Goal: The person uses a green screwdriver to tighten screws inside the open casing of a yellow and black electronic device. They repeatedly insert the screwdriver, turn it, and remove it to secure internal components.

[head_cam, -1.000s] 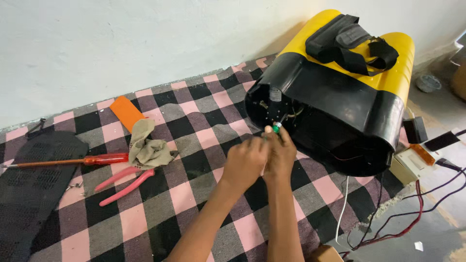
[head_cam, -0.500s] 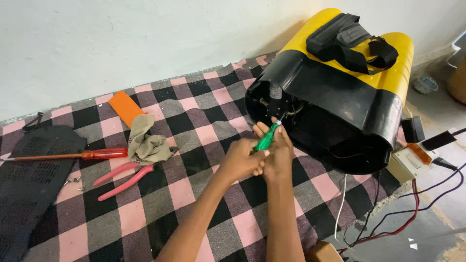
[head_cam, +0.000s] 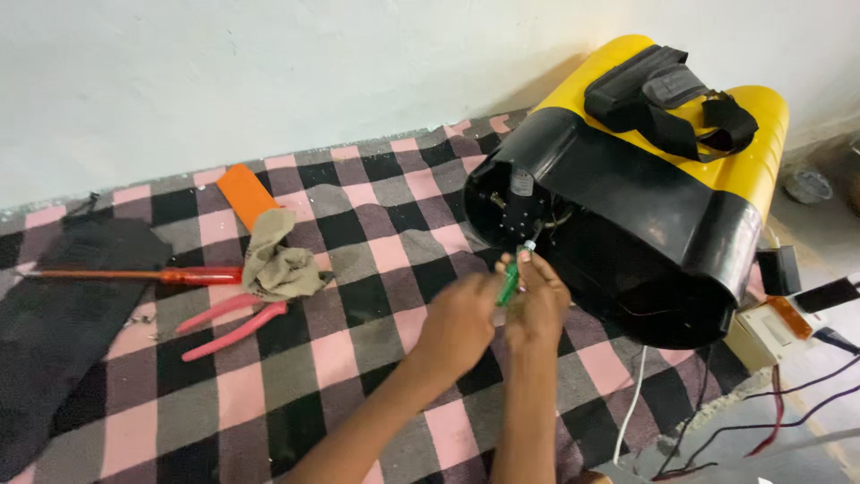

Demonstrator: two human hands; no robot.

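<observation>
Hands meet over the pink-and-black checked cloth (head_cam: 358, 269): left hand (head_cam: 459, 324) and right hand (head_cam: 537, 309) both pinch a small green-handled screwdriver (head_cam: 511, 282), tip by the black-and-yellow tank's (head_cam: 645, 206) open end.

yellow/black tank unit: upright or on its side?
On its side. The yellow and black tank lies along the checked cloth, open black end facing both hands, strap side up. The left hand and right hand hold a green screwdriver.
</observation>
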